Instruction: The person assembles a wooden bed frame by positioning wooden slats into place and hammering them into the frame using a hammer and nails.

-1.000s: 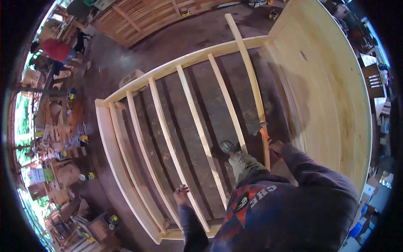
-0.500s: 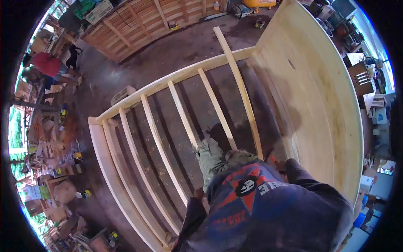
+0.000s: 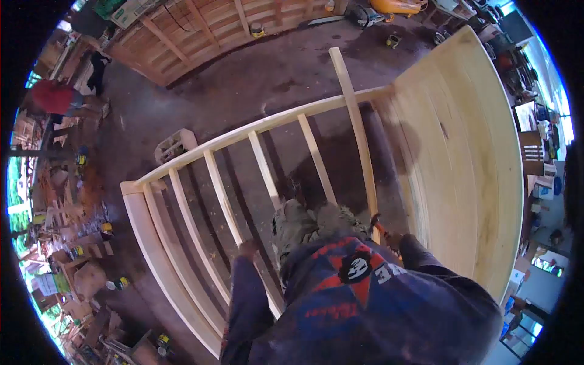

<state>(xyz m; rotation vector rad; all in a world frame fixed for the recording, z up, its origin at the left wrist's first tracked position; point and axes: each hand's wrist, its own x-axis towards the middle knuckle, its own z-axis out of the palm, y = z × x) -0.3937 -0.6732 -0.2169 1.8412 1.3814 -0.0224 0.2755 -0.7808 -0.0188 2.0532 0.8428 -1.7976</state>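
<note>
A pale wooden bed frame surrounds my legs, with several slats running across it. My left hand (image 3: pixel 247 248) is closed over one wooden slat (image 3: pixel 222 188) left of my legs. My right hand (image 3: pixel 394 241) is beside my right hip, closed on what looks like a hammer (image 3: pixel 375 220) with orange on it; much of the tool is hidden. Just by it, a loose-looking longer slat (image 3: pixel 354 121) lies over the far side rail (image 3: pixel 267 124) and sticks out beyond it. The tall headboard panel (image 3: pixel 462 140) stands to the right.
A low end board (image 3: pixel 143 225) closes the frame on the left. Beyond the far rail are a small wooden box (image 3: pixel 175 146) and a slatted wooden panel (image 3: pixel 201 36). An orange machine (image 3: pixel 398 6) stands at the back. A person in red (image 3: pixel 52 97) is at far left.
My left hand has come forward onto a slat. My right hand has come into clearer view with the orange tool. The camera view has shifted, and I stand a little differently.
</note>
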